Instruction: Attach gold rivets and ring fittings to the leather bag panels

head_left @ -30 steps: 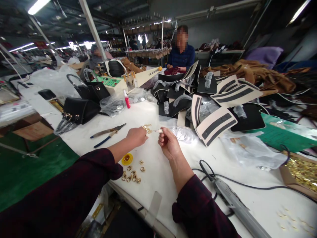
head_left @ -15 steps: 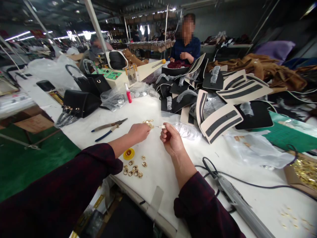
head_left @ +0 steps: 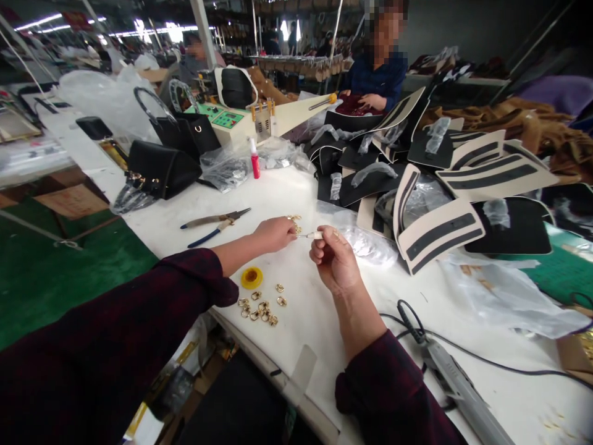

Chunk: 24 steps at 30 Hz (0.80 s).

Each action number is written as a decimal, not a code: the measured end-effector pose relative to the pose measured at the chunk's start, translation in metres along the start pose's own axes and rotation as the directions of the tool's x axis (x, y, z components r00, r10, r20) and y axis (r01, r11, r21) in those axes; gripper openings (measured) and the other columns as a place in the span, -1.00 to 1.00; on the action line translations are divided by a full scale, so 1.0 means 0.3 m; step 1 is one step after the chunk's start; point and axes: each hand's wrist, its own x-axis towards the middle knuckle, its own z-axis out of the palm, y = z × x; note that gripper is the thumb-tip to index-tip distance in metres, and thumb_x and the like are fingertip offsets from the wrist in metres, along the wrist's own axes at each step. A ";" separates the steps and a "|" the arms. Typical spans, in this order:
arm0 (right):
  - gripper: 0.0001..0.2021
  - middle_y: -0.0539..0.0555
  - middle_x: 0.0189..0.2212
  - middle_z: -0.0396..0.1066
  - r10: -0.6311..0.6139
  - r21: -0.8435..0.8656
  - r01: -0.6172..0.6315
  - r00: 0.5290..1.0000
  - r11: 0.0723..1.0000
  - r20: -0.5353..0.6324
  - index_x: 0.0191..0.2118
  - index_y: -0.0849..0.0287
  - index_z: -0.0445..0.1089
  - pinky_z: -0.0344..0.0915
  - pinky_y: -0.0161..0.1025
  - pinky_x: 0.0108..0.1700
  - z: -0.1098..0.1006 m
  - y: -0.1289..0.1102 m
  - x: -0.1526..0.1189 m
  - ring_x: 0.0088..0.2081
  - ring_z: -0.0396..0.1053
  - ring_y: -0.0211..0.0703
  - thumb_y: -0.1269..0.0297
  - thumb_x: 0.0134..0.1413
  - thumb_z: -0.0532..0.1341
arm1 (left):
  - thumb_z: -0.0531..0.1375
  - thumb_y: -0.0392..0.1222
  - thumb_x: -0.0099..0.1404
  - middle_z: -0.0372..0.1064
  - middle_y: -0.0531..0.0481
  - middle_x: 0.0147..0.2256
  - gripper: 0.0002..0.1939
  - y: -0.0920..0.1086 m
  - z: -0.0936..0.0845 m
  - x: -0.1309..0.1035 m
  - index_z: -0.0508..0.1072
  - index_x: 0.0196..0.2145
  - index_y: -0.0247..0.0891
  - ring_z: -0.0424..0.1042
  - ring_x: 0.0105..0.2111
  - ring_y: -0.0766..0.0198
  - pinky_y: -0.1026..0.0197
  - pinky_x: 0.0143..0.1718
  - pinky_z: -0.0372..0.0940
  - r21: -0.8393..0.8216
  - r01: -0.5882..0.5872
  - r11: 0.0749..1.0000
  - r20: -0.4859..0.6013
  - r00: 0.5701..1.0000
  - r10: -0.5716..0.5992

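In the head view my right hand (head_left: 336, 259) grips the pale handle of a small screwdriver (head_left: 316, 235). Its thin metal shaft points left and reaches the fingertips of my left hand (head_left: 277, 235). That hand is closed, knuckles up, and whatever is between its fingers is hidden. Gold metal fittings (head_left: 295, 218) show just beyond the left fingers. Nearer to me, several gold clasps (head_left: 264, 311) lie loose on the white tabletop (head_left: 296, 321), beside a yellow round spool or disc (head_left: 251, 278). Pliers (head_left: 215, 227) with open handles rest left of my left hand.
Black handbags (head_left: 160, 170) and a red bottle (head_left: 254, 162) stand toward the back. Black and beige panels (head_left: 442, 235) are heaped at right. A grey corded tool (head_left: 456, 383) lies near my right forearm. Across the table a person (head_left: 377, 74) handles dark red material.
The view has shifted, so the table's contents sit further left and the person across appears higher. Both hands keep their hold, the screwdriver still meeting the left fingertips.
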 end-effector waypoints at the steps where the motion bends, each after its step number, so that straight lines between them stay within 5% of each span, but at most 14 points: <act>1: -0.68 -0.10 -0.54 0.26 -0.006 -0.039 0.007 1.000 0.999 0.018 -0.24 0.08 0.50 0.00 -0.31 -0.54 0.006 -0.001 -0.005 -0.55 0.14 -0.30 0.02 -0.01 0.49 | 0.29 -0.17 0.32 0.58 -0.06 -0.25 -0.90 -0.002 -0.013 0.000 0.59 -0.28 -0.22 0.49 -0.21 0.13 0.16 -0.13 0.30 -0.055 0.007 0.998 -0.031 0.999 -0.009; 5: -0.71 -0.09 -0.56 0.32 -0.012 -0.266 0.049 0.991 0.963 0.137 -0.25 0.08 0.53 0.10 -0.29 -0.50 0.052 0.000 -0.039 -0.54 0.19 -0.28 -0.01 0.08 0.45 | 0.25 -0.18 0.35 0.57 -0.06 -0.29 -0.84 -0.036 -0.083 -0.020 0.57 -0.20 -0.30 0.47 -0.34 0.25 0.23 -0.27 0.32 -0.295 0.063 0.953 -0.161 0.980 -0.114; 9: -0.76 -0.10 -0.59 0.33 0.067 -0.571 0.109 0.958 0.813 0.279 -0.24 0.09 0.57 0.12 -0.28 -0.46 0.110 0.040 -0.080 -0.54 0.19 -0.27 0.05 0.11 0.45 | 0.22 -0.16 0.38 0.52 -0.03 -0.34 -0.78 -0.090 -0.158 -0.118 0.54 -0.10 -0.34 0.33 -0.54 0.39 0.30 -0.50 0.21 -0.500 0.120 0.858 -0.223 0.939 -0.261; 11: -0.79 -0.08 -0.56 0.37 0.096 -0.661 0.150 0.943 0.735 0.320 -0.22 0.08 0.59 0.12 -0.28 -0.45 0.126 0.079 -0.094 -0.53 0.19 -0.26 0.07 0.14 0.43 | 0.26 -0.10 0.37 0.49 -0.02 -0.35 -0.78 -0.106 -0.180 -0.201 0.55 -0.16 -0.33 0.29 -0.57 0.43 0.33 -0.59 0.11 -0.680 0.136 0.721 -0.200 0.911 -0.361; 13: -0.82 -0.03 -0.48 0.46 0.094 -0.723 0.201 0.934 0.661 0.346 -0.21 0.06 0.61 0.17 -0.26 -0.41 0.131 0.120 -0.100 -0.49 0.25 -0.23 0.10 0.16 0.41 | 0.36 -0.05 0.30 0.45 -0.01 -0.35 -0.75 -0.109 -0.187 -0.294 0.54 -0.24 -0.32 0.29 -0.56 0.45 0.36 -0.63 0.07 -0.867 0.135 0.480 -0.123 0.875 -0.469; 17: -0.89 0.02 -0.32 0.60 0.096 -0.789 0.286 0.913 0.543 0.397 -0.21 0.00 0.65 0.26 -0.22 -0.33 0.125 0.173 -0.100 -0.43 0.35 -0.18 0.18 0.15 0.40 | 0.50 -0.12 0.13 0.46 -0.02 -0.29 -0.63 -0.090 -0.161 -0.471 0.58 -0.16 -0.32 0.36 -0.48 0.45 0.42 -0.61 0.15 -0.987 0.125 0.103 0.046 0.827 -0.560; 20: -0.89 0.02 -0.29 0.63 0.109 -0.810 0.326 0.898 0.488 0.427 -0.21 -0.05 0.66 0.28 -0.20 -0.29 0.124 0.178 -0.101 -0.39 0.40 -0.13 0.24 0.15 0.38 | 0.52 -0.25 0.07 0.49 -0.05 -0.27 -0.58 -0.070 -0.125 -0.569 0.61 -0.09 -0.32 0.40 -0.46 0.43 0.43 -0.60 0.19 -0.992 0.122 -0.023 0.111 0.797 -0.594; 24: -0.91 0.03 -0.30 0.63 0.100 -0.834 0.350 0.898 0.427 0.428 -0.23 -0.05 0.65 0.30 -0.18 -0.25 0.129 0.166 -0.105 -0.32 0.46 -0.08 0.25 0.17 0.36 | 0.49 -0.26 0.11 0.52 -0.09 -0.21 -0.60 -0.048 -0.085 -0.645 0.64 -0.07 -0.30 0.42 -0.44 0.43 0.43 -0.59 0.23 -0.990 0.117 -0.082 0.143 0.764 -0.629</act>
